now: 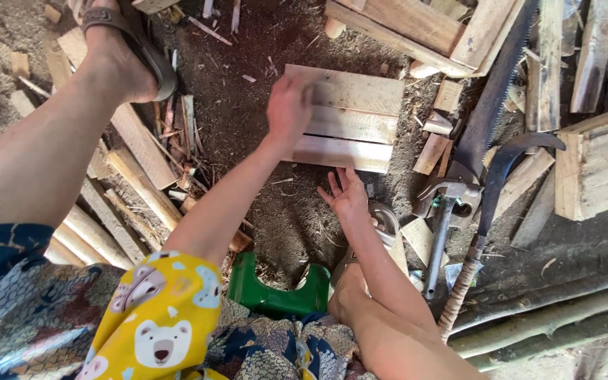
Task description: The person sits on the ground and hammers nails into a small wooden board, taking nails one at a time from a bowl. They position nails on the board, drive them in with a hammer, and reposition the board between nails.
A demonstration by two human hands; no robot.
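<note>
I see my left hand (288, 107) resting flat, unclenched, on the left end of the plank panel (350, 119), whose planks run three to nine o'clock. My right hand (347, 195), fingers spread and empty, sits just at its six o'clock edge.

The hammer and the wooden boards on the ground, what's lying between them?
Head view: small wood offcuts lie on the dirt between the hammer and the boards.
</note>
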